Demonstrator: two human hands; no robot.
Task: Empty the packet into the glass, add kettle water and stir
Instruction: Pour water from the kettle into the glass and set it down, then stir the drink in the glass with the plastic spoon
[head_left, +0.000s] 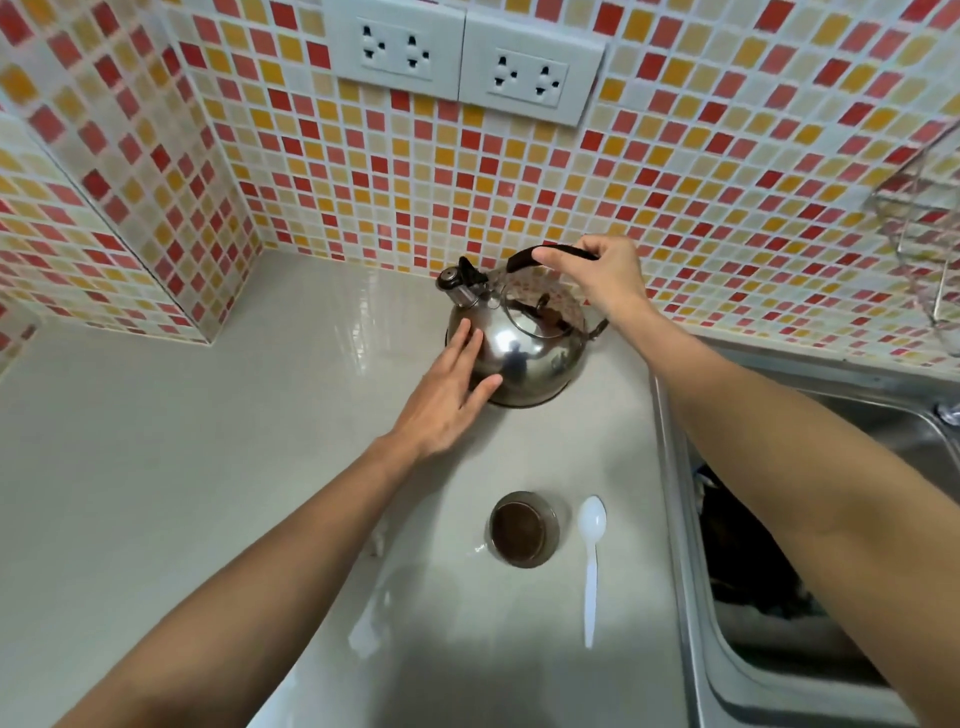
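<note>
A shiny steel kettle with a black handle stands on the grey counter near the tiled back wall. My right hand grips the kettle's handle from above. My left hand lies flat with fingers spread against the kettle's left side. Nearer to me stands a small glass with dark brown contents inside. A white plastic spoon lies on the counter just right of the glass, bowl pointing away from me. No packet is in view.
A steel sink with dark items in it borders the counter on the right. Small wet patches lie on the counter left of the glass. Two wall sockets sit above the kettle. A wire rack hangs at right.
</note>
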